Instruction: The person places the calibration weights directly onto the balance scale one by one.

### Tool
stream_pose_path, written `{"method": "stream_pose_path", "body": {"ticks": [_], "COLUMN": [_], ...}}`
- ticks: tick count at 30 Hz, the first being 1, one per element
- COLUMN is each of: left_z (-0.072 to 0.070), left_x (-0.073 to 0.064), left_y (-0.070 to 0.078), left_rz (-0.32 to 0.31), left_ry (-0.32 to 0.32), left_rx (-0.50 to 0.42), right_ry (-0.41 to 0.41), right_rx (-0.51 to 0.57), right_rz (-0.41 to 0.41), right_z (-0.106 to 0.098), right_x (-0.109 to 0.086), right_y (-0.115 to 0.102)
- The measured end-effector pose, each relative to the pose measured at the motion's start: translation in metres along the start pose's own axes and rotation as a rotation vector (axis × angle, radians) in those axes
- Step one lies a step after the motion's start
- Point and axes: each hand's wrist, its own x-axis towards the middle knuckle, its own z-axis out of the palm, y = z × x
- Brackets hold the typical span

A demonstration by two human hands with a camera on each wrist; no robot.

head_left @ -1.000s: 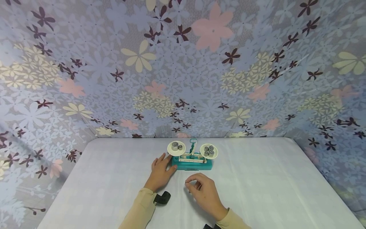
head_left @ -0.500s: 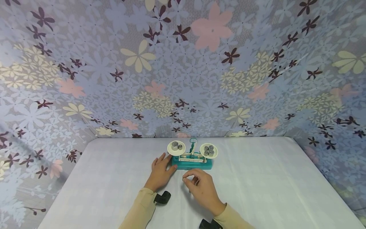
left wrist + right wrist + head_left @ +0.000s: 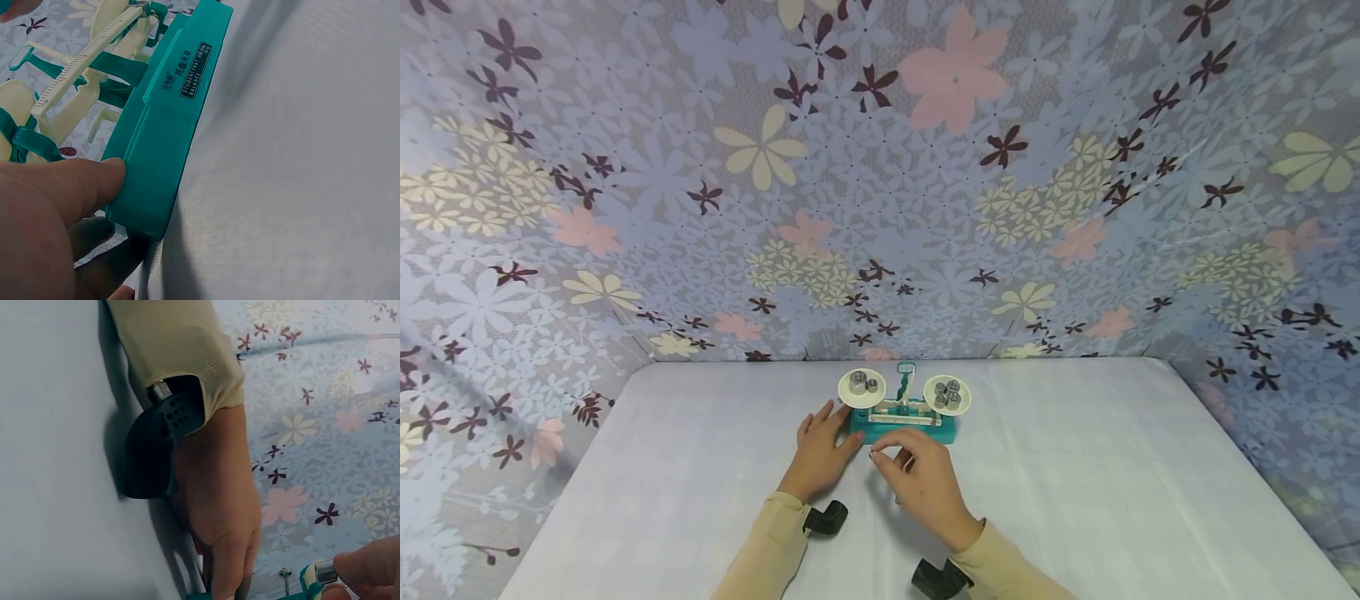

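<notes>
A teal student tray balance [image 3: 880, 434] stands at the back middle of the white-covered table. My left hand [image 3: 822, 457] holds the left end of its base; in the left wrist view the thumb [image 3: 103, 178] presses the teal base and fingers lie around its end. Two metal weights [image 3: 858, 382] of unequal size sit in the left pan [image 3: 852, 401]. Several small weights [image 3: 953, 397] fill the right pan [image 3: 930, 395]. My right hand [image 3: 922, 483] hovers before the base, pinching a small silver metal cylinder [image 3: 325, 572] between thumb and finger, barely visible in the head view.
A white cloth [image 3: 1112, 483] covers the table on both sides of the balance. Behind it rises a flower-patterned curtain [image 3: 880, 208]. A black camera mount [image 3: 826, 517] is strapped to the left wrist, and another [image 3: 938, 578] to the right.
My right hand has moved left and forward toward the balance, still pinching the small thing. The left hand stays on the base. The weights in both pans look unchanged.
</notes>
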Motion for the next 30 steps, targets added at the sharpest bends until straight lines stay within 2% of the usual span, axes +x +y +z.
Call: {"method": "stream_pose_path", "body": {"ticks": [16, 26, 30], "left_z": [-0.003, -0.002, -0.002], "left_x": [-0.001, -0.001, 0.0], "left_y": [0.004, 0.002, 0.002], "left_rz": [-0.013, -0.003, -0.002], "left_ry": [-0.002, -0.011, -0.007], "left_rx": [-0.008, -0.004, 0.001], "right_ry": [0.057, 0.049, 0.056], "right_rx": [0.017, -0.006, -0.014], "right_rz": [-0.102, -0.05, -0.061], "right_z": [0.004, 0.007, 0.009], "right_x": [0.017, 0.027, 0.032], "right_y": [-0.007, -0.01, -0.011]}}
